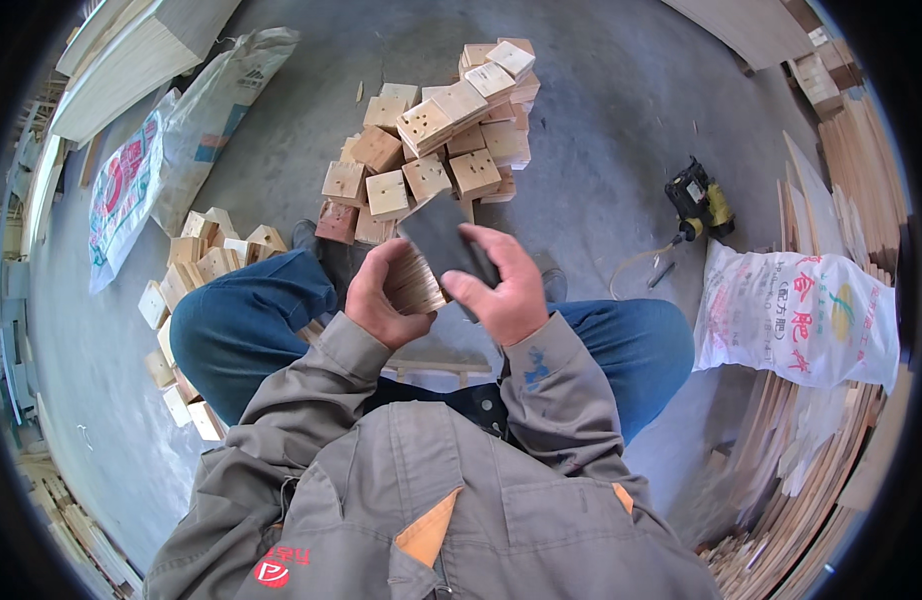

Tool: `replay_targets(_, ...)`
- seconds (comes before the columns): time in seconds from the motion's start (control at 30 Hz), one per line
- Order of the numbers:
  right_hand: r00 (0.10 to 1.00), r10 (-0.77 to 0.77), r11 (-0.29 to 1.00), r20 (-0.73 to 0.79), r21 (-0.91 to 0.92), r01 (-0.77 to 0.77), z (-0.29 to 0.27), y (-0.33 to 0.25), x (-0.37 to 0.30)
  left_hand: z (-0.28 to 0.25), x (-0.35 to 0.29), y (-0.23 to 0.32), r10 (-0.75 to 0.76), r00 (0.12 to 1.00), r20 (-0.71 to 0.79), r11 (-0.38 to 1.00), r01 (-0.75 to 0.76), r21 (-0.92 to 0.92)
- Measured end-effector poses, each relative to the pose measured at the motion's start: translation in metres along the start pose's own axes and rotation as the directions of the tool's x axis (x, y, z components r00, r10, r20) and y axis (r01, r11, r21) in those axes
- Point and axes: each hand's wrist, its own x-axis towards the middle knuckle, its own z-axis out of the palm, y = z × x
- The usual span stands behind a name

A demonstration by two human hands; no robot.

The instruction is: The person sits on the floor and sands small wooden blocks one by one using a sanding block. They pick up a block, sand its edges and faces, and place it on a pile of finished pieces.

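In front of my lap, my left hand [375, 296] grips a wooden block [414, 281] with a striped, grainy side facing up. My right hand [503, 292] holds a dark grey rectangular sanding pad [441, 232], thumb on top and fingers along its far edge. The pad lies slanted over the block's right side, touching it or just above it, and covers part of it. Just beyond my hands is a heap of pale wooden blocks [427, 178], many with small dark holes in their faces. My fingers' undersides are hidden.
More wooden blocks [217, 262] are piled beside my left knee. A yellow-and-black power tool [699, 198] with a hose lies on the grey floor to the right. A printed white sack [796, 315] rests on stacked wood strips [816, 460]; another sack [131, 190] lies far left.
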Motion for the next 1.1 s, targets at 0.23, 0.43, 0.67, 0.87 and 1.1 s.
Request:
replay_targets(0.23, 0.912, 0.409, 0.912, -0.039, -0.02, -0.41, -0.003, 0.054, -0.001, -0.005, -0.002, -0.012, 0.078, 0.997, 0.022, 0.994, -0.079, 0.078)
replay_targets(0.43, 0.871, 0.447, 0.894, -0.204, 0.076, -0.441, -0.012, 0.093, -0.006, -0.004, 0.014, 0.004, 0.023, 0.996, -0.081, 0.958, -0.045, -0.283)
replay_targets(0.67, 0.856, 0.511, 0.738, -0.083, 0.554, -0.386, -0.006, 0.045, 0.007, -0.022, 0.02, -0.018, -0.285, 0.958, -0.022, 0.648, 0.175, -0.741)
replay_targets(0.87, 0.924, 0.38, 0.664, 0.043, 0.683, -0.304, 0.004, 0.024, 0.009, -0.022, 0.023, -0.025, -0.242, 0.959, 0.148, 0.578, 0.266, -0.771)
replay_targets(1.1, 0.823, 0.496, 0.643, 0.276, 0.521, -0.562, 0.013, 0.046, -0.001, -0.026, 0.024, -0.034, -0.285, 0.954, 0.094, 0.392, 0.206, -0.897)
